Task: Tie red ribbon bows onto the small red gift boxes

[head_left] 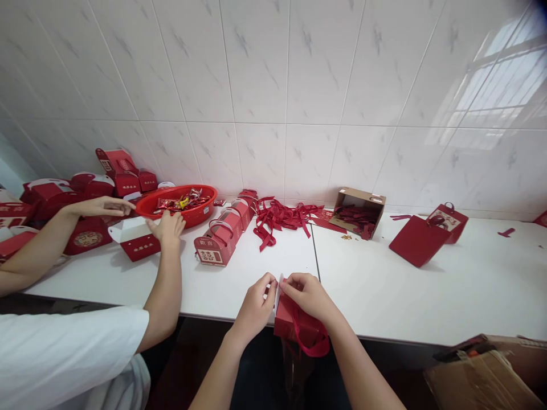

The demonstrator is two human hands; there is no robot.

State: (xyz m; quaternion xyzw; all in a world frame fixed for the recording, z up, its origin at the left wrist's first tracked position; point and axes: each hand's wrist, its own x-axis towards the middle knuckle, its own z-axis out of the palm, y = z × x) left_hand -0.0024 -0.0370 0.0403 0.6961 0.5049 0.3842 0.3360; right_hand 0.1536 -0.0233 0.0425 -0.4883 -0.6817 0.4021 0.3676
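**Left hand (256, 304) and right hand (310, 293) pinching a red box (284, 322), near side of the ribbon pile (284, 219)**

Closed boxes (224, 236) are standing in a row just left of the ribbon pile, on the white table (427, 296). Farther left, a co-worker's left hand (105, 206) is reaching toward a red basin (199, 216); the co-worker's right hand (171, 228) is hovering at its near side, contact unclear. That person's left forearm is partly covering more red boxes (89, 234), far left of the pile. Well right of the pile, a plain red panel (416, 242) is tilting just beside a handled red box (459, 219); a ribbon scrap (507, 232) is lying beyond. A brown carton (474, 381) is sitting lower right of the pile, by the table's front edge.

Left grip: narrow, pinching the red box's pale edge. Right grip: also narrow, pinching the top right beside it. A ribbon loop (314, 344) is hanging from the box. Box is overlapping the table's front edge; can't tell if resting there.

Basin, left of the pile, is holding wrapped sweets (188, 199). Open white-lined box (137, 247) is standing before it, contents hidden. Cardboard box (361, 195), right of the pile, is holding dark red pieces (354, 219).
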